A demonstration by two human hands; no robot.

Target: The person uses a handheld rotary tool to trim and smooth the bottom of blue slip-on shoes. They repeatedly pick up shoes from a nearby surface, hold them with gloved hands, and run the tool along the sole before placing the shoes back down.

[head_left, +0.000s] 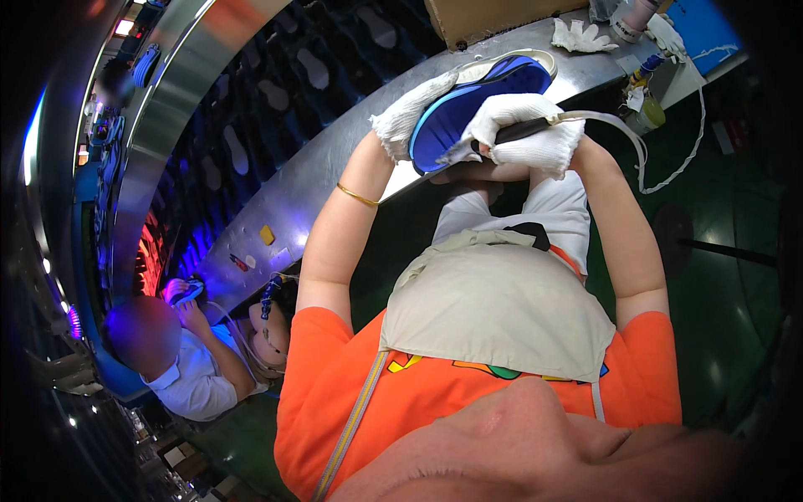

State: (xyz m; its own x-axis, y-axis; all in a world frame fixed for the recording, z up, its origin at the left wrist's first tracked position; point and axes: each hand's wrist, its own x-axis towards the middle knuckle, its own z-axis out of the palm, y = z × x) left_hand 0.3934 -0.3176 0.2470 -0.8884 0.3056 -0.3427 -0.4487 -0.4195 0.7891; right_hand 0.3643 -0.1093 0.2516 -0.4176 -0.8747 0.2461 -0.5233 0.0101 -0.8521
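Note:
My left hand [416,113], in a white knitted glove, grips a blue shoe sole [439,125] by its left edge, its inner face turned up. The sole has a light blue rim, and a whitish piece [545,60] shows along its far end. In my gloved right hand [531,134] is a brush [524,130] with a dark handle, my fingers closed round it. Its pale bristles are low over the sole's near part; whether they touch I cannot tell. A white hose [623,130] runs from the handle's back end to the right.
A metal bench [335,134] edges a dark conveyor carrying pale soles [314,69]. A cardboard box [502,18], a spare white glove [581,37] and a yellowish cup [647,115] lie beyond my hands. At lower left a co-worker [196,376] handles a blue sole [191,291].

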